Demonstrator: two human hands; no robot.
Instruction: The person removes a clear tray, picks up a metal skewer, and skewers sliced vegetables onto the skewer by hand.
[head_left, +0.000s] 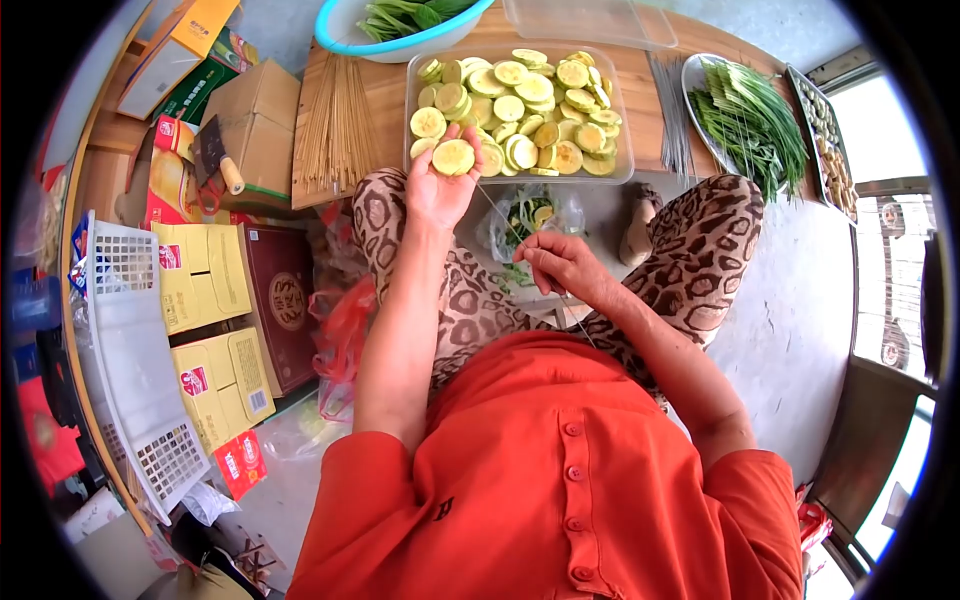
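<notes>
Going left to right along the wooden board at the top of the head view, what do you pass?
Bundle of bamboo skewers → clear tray of zucchini slices → metal skewers → plate of green chives → tray of skewered pieces.

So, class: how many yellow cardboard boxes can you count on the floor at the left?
2. One yellow box lies beside the brown box, the other yellow box just below it, next to the white basket. More may be hidden under the clutter.
</notes>
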